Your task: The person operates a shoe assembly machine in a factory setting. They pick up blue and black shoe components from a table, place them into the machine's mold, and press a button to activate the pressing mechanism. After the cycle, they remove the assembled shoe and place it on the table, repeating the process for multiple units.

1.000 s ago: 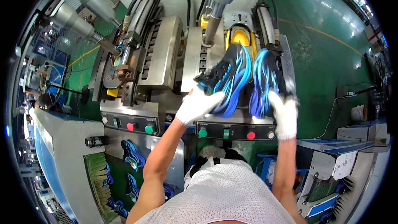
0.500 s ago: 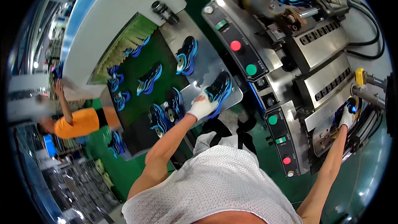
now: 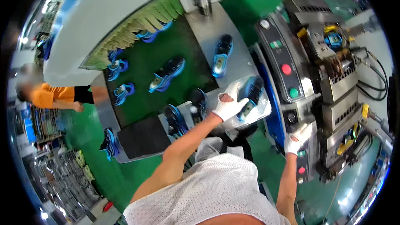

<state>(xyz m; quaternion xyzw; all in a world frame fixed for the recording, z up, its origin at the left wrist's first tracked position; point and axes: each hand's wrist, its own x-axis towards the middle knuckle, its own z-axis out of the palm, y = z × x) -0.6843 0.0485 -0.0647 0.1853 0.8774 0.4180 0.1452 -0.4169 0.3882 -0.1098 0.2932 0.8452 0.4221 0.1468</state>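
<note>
Left hand [image 3: 230, 104], earlier on the shoe [image 3: 255, 87] at the table's [image 3: 240, 60] near-right corner, now spreads its fingers beside it; the right hand [image 3: 299, 138] has moved from the press [image 3: 339, 113] to its panel [image 3: 306, 162], finger state unclear. Withdrawing straight would best keep the shoe steady.
</note>
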